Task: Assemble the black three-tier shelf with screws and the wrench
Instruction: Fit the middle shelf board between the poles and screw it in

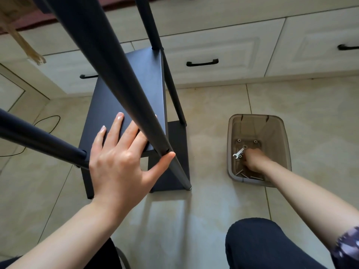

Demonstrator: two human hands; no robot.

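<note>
Lying just beside the right hand [252, 160] (inside bin [235, 121]), wrench [238, 153].

Cream drawers [211, 55] with black handles [202, 63], black cable [49, 123] on tiled floor [213, 105].

The floor [213, 117] is laid with large beige tiles that have thin dark joints, and soft daylight makes pale reflections on them near the bottom edge. Along the far side stands a row of cream cabinet drawers [213, 55] with raised panels and black curved handles [202, 63]. Above them runs a dark red countertop edge [35, 22]. At the far left corner a frayed straw-coloured object [29, 49] hangs down. A thin black cable [48, 123] lies in a loop on the tiles at the left.
</note>
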